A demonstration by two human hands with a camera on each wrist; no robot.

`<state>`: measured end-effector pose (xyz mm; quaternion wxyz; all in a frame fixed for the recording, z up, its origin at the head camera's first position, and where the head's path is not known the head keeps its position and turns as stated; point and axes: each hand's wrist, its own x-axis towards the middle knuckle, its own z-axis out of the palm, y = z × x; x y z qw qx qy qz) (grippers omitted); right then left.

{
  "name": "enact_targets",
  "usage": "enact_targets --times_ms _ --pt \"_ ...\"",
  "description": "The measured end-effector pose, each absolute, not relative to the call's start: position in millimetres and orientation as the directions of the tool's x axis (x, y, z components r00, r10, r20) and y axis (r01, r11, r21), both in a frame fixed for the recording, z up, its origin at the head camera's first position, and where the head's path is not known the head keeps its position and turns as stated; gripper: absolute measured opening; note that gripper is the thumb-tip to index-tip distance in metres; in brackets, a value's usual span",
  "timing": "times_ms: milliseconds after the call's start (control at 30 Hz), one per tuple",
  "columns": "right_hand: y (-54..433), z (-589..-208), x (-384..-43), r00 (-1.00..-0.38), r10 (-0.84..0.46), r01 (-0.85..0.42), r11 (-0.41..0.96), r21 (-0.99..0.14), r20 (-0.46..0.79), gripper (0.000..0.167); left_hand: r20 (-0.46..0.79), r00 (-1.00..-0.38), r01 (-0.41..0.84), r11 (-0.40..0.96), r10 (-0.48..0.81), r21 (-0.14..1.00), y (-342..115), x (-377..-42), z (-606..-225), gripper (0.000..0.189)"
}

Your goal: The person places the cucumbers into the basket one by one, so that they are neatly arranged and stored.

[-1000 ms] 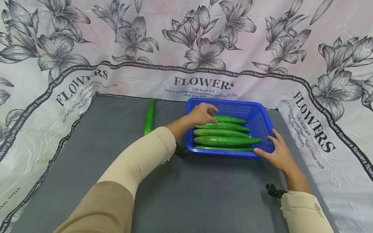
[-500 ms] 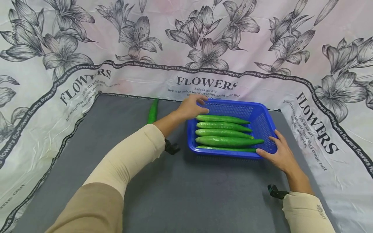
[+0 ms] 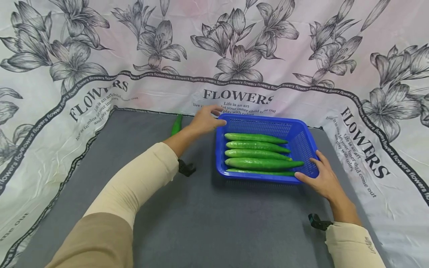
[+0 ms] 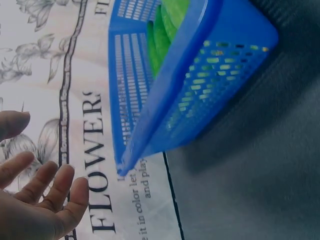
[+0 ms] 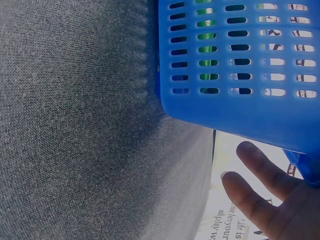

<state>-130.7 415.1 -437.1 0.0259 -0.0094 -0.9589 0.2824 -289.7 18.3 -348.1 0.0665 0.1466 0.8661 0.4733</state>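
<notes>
A blue plastic basket (image 3: 268, 179) with slotted walls holds several long green cucumbers (image 3: 254, 153) lying side by side. My right hand (image 3: 323, 176) grips its front right corner, thumb on the front rim and fingertips over the right rim. In the right wrist view two of its fingers (image 5: 255, 202) stretch out beside the slotted wall. Just off the basket's back left corner is my left hand (image 3: 205, 120), holding nothing, its fingers loosely bent and spread in the left wrist view. Left of it on the table lies another cucumber (image 3: 176, 125), its near part hidden behind the left forearm.
The grey table (image 3: 228, 223) extends in front of the basket and to its left. Right behind the basket rises a white cloth backdrop (image 3: 241, 87) printed with flowers and lettering; it also borders both sides. A small black wrist camera (image 3: 186, 168) sticks out from the left sleeve.
My left hand has moved left from above the cucumbers to beyond the basket's left rim, its arm now covering more of the loose cucumber. The right hand stays at the corner.
</notes>
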Motion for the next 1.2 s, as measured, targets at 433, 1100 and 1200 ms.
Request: enact_targets --times_ms 433,1100,1200 --pt "416 -437 -130 -0.999 0.028 -0.002 0.839 -0.544 0.046 0.09 0.0 -0.984 0.102 0.563 0.178 0.82 -30 -297 -369 0.055" --pt "417 -438 -130 -0.998 0.035 -0.002 0.831 -0.556 0.056 0.089 -0.109 -0.993 -0.112 0.574 -0.039 0.811 -85 -298 -443 0.064" --pt "416 -439 -130 -0.998 0.033 -0.006 0.831 -0.556 0.059 0.089 -0.117 -0.99 -0.144 0.575 -0.083 0.805 -88 -298 -450 0.065"
